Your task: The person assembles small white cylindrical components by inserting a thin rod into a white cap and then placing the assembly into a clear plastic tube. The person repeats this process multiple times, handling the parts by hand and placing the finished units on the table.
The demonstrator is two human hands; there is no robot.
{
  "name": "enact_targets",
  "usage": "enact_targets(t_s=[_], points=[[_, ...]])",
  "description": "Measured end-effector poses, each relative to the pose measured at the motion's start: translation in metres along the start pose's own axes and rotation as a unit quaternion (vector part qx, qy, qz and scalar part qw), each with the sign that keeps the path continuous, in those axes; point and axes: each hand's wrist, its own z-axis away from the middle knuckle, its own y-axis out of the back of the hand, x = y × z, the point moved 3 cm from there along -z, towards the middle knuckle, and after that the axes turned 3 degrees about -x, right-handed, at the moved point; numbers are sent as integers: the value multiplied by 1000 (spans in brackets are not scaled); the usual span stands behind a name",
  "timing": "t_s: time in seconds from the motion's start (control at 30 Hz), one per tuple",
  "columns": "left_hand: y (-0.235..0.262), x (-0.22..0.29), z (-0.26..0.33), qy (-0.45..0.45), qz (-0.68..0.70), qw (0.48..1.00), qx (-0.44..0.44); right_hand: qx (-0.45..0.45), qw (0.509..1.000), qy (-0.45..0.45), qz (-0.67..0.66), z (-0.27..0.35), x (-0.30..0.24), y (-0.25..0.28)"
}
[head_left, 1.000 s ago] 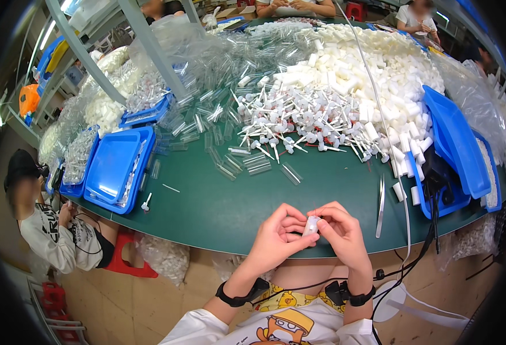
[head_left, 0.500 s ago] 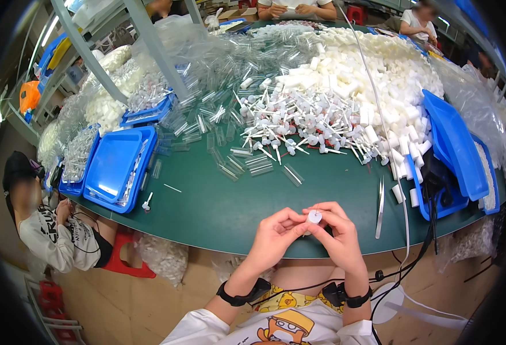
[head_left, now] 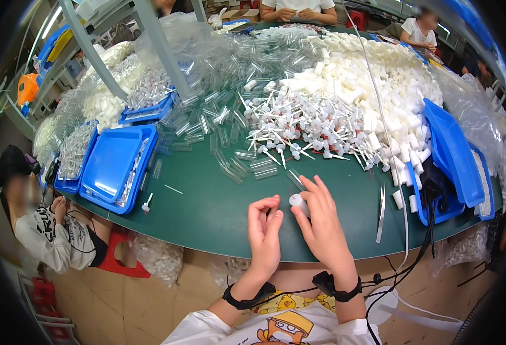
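Observation:
My right hand (head_left: 325, 227) reaches forward over the green table, a small white plastic cylinder (head_left: 299, 201) held between its thumb and fingers. Its outstretched fingertips are beside a clear tube (head_left: 295, 177) lying on the table, partly covered by them. My left hand (head_left: 264, 233) hovers just left of it; the fingers curl loosely, apart from the thumb, and I see nothing between them. Ahead of both hands lies a heap of white-stemmed parts with round translucent caps (head_left: 299, 123). More clear tubes (head_left: 263, 168) lie scattered left of that heap.
White cylinders (head_left: 351, 75) are piled at the back right. Metal tweezers (head_left: 381, 213) and a white cable (head_left: 403, 224) lie right of my hands. Blue trays stand at the left (head_left: 112, 167) and right (head_left: 454, 149). A person (head_left: 54, 230) sits at the left; others sit across the table.
My hands have separated. The right one has moved forward with the white cylinder toward the clear tubes, while the left has let go and drawn slightly left.

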Motion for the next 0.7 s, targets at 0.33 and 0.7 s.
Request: enact_targets(t_s=[0.33, 0.7], points=[[-7, 0, -7, 62, 38, 997, -32, -10, 996, -44, -75, 16, 5, 10], [-9, 0, -7, 172, 39, 973, -150, -12, 941, -59, -334, 45, 6, 11]])
